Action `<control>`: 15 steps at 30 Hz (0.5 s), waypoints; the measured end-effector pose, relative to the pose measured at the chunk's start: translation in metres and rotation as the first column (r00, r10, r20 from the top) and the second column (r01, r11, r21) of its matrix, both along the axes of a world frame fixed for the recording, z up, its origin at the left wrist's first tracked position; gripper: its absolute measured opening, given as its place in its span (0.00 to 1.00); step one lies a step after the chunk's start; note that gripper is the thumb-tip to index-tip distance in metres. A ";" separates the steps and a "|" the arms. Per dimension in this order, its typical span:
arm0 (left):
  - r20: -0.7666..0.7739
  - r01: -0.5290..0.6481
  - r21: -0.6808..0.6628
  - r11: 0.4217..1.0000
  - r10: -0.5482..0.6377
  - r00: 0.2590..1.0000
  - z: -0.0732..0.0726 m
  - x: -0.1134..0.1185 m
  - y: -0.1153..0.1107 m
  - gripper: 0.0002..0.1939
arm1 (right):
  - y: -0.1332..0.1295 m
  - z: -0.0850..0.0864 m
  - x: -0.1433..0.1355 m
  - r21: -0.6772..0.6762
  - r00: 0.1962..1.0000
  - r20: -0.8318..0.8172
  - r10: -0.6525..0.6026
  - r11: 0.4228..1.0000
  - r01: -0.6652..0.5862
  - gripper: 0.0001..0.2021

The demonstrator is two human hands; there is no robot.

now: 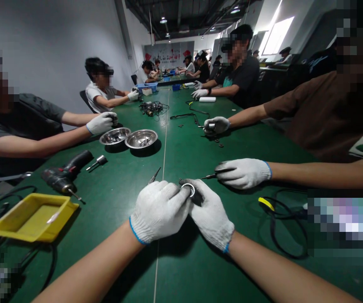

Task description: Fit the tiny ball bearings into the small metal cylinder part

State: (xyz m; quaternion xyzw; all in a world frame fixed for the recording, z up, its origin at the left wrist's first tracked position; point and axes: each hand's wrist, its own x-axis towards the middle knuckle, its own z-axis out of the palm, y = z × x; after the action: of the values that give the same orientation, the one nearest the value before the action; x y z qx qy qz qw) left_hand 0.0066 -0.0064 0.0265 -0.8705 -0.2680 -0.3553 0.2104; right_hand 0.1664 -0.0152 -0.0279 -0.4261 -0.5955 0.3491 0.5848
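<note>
Both of my hands wear white knitted gloves with blue cuffs and meet over the green table. My right hand (211,214) is closed around a dark cylindrical part with a shiny silver ring (192,190) at its end. My left hand (159,210) is closed too, its thumb and fingertips pressed against the ring's side of that part. A thin, dark pointed tool (154,175) sticks out beyond my left knuckles; its other end is hidden, and I cannot make out whether the hand grips it. The fingers cover much of the cylindrical part.
Left lie a yellow tray (33,219), a cordless drill (64,172) and a socket bit (97,163). Two metal bowls (141,139) with small parts stand beyond. At right, a co-worker's gloved hand (244,173) holds a thin tool; a black cable (273,231) lies nearer. Other people sit along the table.
</note>
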 end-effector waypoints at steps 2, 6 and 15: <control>0.030 0.001 -0.040 0.999 0.000 1.000 -0.001 0.001 -0.001 0.11 | 0.000 -0.001 0.000 0.020 1.000 0.015 -0.004 1.000 0.004 0.13; -0.009 -0.015 0.016 1.000 0.015 1.000 -0.003 0.001 0.000 0.11 | 0.000 -0.004 0.000 0.039 0.999 0.038 -0.008 0.999 0.006 0.15; 0.095 -0.139 -0.453 0.881 0.202 0.975 0.009 0.012 -0.010 0.12 | 0.000 -0.004 0.000 0.082 0.991 0.103 -0.082 0.994 0.074 0.14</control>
State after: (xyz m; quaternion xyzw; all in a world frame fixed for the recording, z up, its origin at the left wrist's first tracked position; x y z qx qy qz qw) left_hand 0.0190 -0.0168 0.0358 -0.8414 -0.4314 -0.3248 0.0179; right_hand 0.1664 -0.0154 -0.0320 -0.4439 -0.6217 0.2793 0.5818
